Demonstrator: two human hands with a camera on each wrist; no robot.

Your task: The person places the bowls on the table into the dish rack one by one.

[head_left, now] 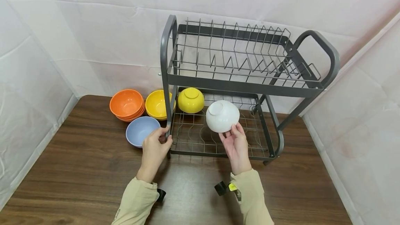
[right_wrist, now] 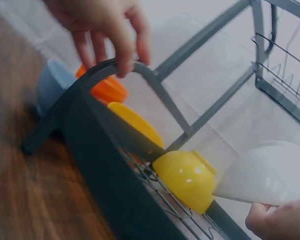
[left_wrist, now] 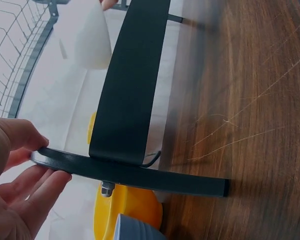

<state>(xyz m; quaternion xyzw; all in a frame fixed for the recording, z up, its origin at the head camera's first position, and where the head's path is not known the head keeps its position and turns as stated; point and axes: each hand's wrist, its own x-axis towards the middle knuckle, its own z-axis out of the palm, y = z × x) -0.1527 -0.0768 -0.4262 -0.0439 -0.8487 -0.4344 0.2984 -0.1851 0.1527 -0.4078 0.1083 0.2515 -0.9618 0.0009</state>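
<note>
My right hand (head_left: pixel 236 148) pinches the rim of a white bowl (head_left: pixel 222 116), tipped with its base up and toward me, over the lower tier of a dark grey two-tier dish rack (head_left: pixel 215 85). In the right wrist view the white bowl (right_wrist: pixel 270 172) is raised above the rack's wires. With thumb and fingers, my left hand (head_left: pixel 155 150) grips the rack's front left post, as the left wrist view shows at the curved bar (left_wrist: pixel 90 167). Upside down at the back left of the lower tier sits a yellow bowl (head_left: pixel 191 100).
Left of the rack stand stacked orange bowls (head_left: pixel 126 104), stacked yellow bowls (head_left: pixel 155 105) and a light blue bowl (head_left: pixel 141 129). The upper tier (head_left: pixel 231 58) has upright wire dividers. White sheeting (head_left: pixel 103 37) hangs behind and beside the wooden table (head_left: pixel 93 169).
</note>
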